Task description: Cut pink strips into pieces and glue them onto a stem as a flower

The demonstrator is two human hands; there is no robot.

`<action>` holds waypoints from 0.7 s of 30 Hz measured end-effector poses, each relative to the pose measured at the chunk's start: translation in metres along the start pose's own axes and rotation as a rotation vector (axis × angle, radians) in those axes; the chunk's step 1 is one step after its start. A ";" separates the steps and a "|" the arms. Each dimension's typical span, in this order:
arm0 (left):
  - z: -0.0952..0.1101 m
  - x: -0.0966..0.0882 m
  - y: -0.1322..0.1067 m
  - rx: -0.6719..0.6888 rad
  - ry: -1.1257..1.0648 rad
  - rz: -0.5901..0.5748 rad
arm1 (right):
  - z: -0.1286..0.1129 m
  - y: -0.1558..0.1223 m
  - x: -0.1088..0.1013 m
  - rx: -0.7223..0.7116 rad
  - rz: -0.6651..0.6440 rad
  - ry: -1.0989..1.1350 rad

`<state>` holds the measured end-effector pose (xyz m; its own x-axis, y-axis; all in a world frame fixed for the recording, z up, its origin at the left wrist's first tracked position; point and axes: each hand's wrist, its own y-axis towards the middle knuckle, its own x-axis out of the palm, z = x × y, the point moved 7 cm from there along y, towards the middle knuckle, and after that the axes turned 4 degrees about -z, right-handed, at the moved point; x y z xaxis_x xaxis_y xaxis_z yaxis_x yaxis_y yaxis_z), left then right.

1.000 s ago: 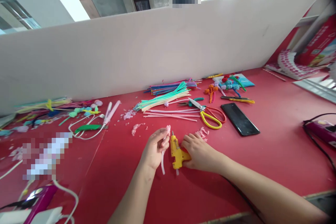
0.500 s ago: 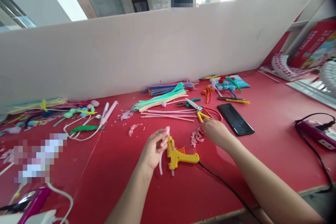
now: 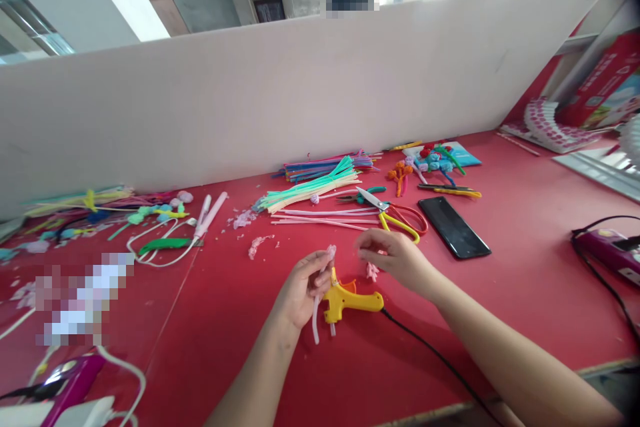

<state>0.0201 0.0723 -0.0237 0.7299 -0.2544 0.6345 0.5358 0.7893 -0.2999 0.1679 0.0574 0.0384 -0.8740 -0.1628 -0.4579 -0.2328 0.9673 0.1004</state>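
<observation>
My left hand [image 3: 300, 290] is closed around a pale pink pipe cleaner [image 3: 315, 325]. A fuzzy pink tip stands above its fingertips, and the stem hangs below the palm. Right beside that hand lies a yellow hot glue gun [image 3: 356, 301] with an orange trigger, its nozzle end partly covered by the fingers. My right hand [image 3: 403, 259] hovers to the right with fingers loosely stretched and apart, and nothing shows in them. Beneath it is a partly hidden pile of short pink pieces [image 3: 371, 272]. Scissors [image 3: 395, 215] with red and yellow handles rest just beyond.
Behind are pink pipe cleaners [image 3: 325, 221], a mint and cream bundle [image 3: 310, 192], green-handled pliers [image 3: 367, 195] and a black phone [image 3: 454, 227]. A pink hair straightener [image 3: 209, 217] lies left. The glue gun's black cord [image 3: 430, 350] runs under my right arm. A white partition [image 3: 300, 93] borders the table.
My right hand has left the scissors handles and moved left, nearer my left hand, over the pink pieces. The scissors now lie free on the table.
</observation>
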 end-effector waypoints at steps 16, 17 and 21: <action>-0.013 0.012 -0.004 -0.074 0.102 -0.016 | 0.010 -0.002 0.027 0.163 -0.008 0.426; -0.013 0.012 -0.004 -0.077 0.095 -0.017 | 0.011 -0.002 0.028 0.165 -0.001 0.409; -0.014 0.014 -0.004 -0.093 0.078 -0.030 | 0.012 -0.002 0.024 0.145 0.067 0.307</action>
<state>0.0338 0.0575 -0.0233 0.7419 -0.3223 0.5880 0.5922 0.7263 -0.3491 0.1525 0.0543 0.0168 -0.9779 -0.1276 -0.1655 -0.1269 0.9918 -0.0152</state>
